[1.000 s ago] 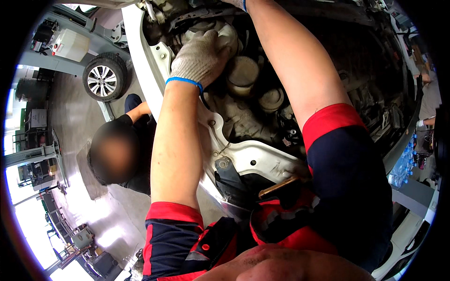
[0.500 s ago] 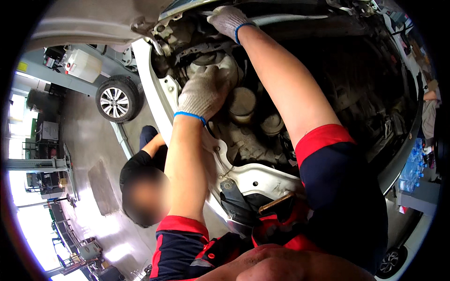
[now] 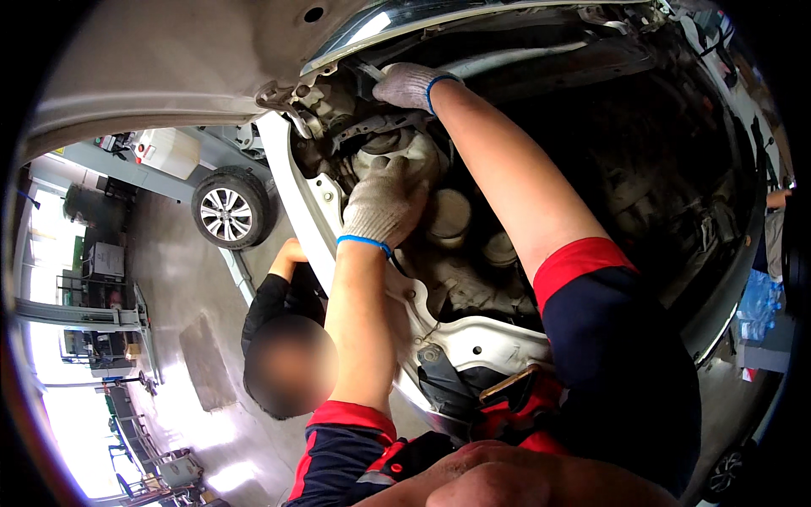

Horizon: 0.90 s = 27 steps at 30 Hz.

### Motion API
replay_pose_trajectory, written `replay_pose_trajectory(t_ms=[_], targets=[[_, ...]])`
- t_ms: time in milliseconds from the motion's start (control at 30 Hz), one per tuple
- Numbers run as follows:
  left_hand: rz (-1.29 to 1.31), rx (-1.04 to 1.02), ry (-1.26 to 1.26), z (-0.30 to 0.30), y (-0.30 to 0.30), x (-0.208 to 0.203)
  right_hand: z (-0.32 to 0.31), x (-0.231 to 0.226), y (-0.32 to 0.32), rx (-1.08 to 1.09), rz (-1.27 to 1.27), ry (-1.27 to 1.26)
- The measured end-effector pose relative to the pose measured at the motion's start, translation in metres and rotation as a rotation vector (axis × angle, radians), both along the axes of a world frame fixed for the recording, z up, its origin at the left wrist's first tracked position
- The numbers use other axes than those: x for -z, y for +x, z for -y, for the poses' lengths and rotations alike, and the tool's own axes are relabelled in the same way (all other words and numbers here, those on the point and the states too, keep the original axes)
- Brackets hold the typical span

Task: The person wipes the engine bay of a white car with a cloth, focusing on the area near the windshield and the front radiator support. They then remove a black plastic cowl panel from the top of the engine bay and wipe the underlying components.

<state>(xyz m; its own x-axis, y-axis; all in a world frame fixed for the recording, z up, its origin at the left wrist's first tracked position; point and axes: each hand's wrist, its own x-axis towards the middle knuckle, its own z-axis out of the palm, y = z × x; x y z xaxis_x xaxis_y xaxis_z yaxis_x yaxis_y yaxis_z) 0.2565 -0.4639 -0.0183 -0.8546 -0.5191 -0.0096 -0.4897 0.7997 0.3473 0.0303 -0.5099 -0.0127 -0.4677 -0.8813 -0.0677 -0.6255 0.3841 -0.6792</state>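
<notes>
My left hand (image 3: pixel 385 201), in a light knitted glove with a blue cuff, lies on the pale domed strut tower (image 3: pixel 421 154) at the left of the engine bay. Its fingers point toward the dark round strut top (image 3: pixel 382 142), one stretched out and the others partly hidden. Farther off, my right hand (image 3: pixel 409 86), gloved alike, is closed at the far edge of the bay. A light, flat bar-like piece (image 3: pixel 370 73) shows beside its fingers; whether it is a tool or part of the car is unclear, and the grip is hidden.
Two round-topped parts, one a pale cap (image 3: pixel 449 211), sit right of my left hand. The white fender edge (image 3: pixel 291 182) runs along the left, under the raised hood (image 3: pixel 169 68). A person (image 3: pixel 287 296) crouches outside near a loose wheel (image 3: pixel 228 209). A phone-like object (image 3: pixel 508 384) lies against my clothing.
The whole view has shifted, so the car and wheel appear lower and more to the right. Both hands keep nearly the same places on the car.
</notes>
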Motion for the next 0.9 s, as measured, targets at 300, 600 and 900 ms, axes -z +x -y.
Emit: replay_pose_trajectory(t_ms=[300,600,900], targets=[[-0.014,0.017,-0.020,0.000,0.000,0.003,-0.007,-0.001,-0.028,0.274,-0.082,-0.250],[0.012,0.028,-0.060,0.001,-0.004,0.004,-0.021,-0.012,-0.012,0.308,0.189,-0.271],[0.005,0.032,-0.039,-0.003,-0.005,0.000,-0.010,-0.007,-0.005,0.099,-0.025,-0.106]])
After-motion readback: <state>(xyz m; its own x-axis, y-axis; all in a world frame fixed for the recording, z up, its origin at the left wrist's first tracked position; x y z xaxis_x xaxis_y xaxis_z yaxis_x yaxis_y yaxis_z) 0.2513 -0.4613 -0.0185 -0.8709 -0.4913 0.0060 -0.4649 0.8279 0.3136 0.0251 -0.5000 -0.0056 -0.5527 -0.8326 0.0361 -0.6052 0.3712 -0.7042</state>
